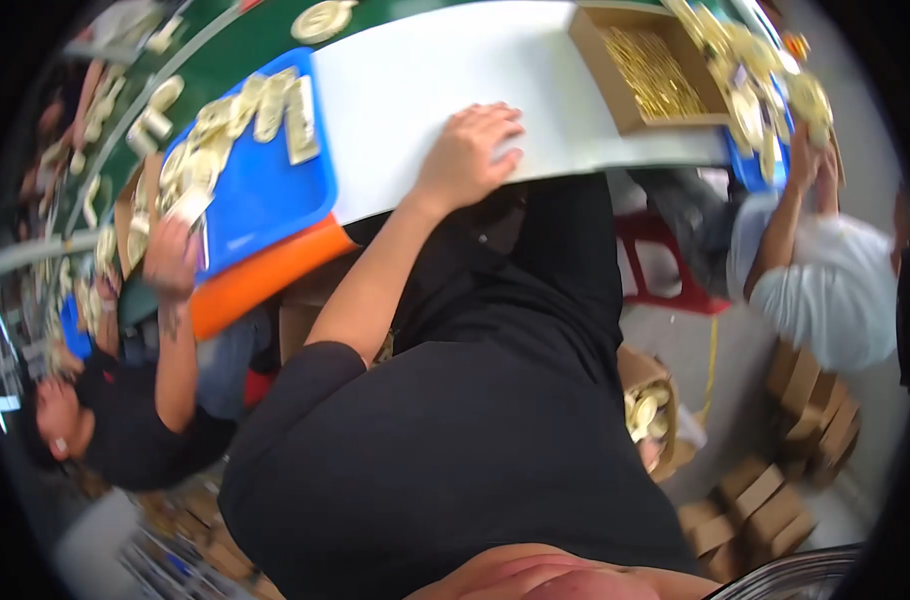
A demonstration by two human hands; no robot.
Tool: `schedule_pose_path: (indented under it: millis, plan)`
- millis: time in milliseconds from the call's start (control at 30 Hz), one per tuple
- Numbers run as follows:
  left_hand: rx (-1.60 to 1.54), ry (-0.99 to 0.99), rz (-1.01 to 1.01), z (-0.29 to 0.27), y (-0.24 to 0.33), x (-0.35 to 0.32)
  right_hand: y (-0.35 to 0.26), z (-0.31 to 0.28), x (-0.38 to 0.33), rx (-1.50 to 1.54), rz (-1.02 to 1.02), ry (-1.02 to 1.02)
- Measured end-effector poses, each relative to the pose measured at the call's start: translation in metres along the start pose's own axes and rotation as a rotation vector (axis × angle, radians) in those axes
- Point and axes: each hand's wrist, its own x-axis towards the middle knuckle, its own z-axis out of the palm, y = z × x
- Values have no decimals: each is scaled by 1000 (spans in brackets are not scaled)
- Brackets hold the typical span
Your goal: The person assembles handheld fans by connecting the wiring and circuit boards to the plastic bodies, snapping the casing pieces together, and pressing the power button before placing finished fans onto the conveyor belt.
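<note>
My left hand (472, 152) lies on the white work surface (415, 60) near its front edge. Its fingers are stretched out, and I see nothing held in them. My right hand and forearm are out of sight. To the left of my hand stands a blue tray (265, 205) with several cream-coloured moulded parts (220, 120) along its far and left sides. On the right, a cardboard box (600, 75) holds many small brass-coloured pieces (655, 72).
An orange bin (265, 285) sits under the tray's near edge. Co-workers are at both sides: a dark-sleeved person (140, 410) at left, a light-shirted one (820, 260) at right. A red stool (665, 265) and cardboard boxes (760, 505) stand on the floor at right.
</note>
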Motion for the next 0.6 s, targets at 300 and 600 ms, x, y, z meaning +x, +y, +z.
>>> schedule_pose_path:
  millis: [300, 600]
  plan:
    - [-66, -139, 12, 12, -6, 22, -32, -18, -58, 46, 104, 125]
    - [-29, -131, 6, 16, 27, 16, -59, -199, -135, 345, 28, -120]
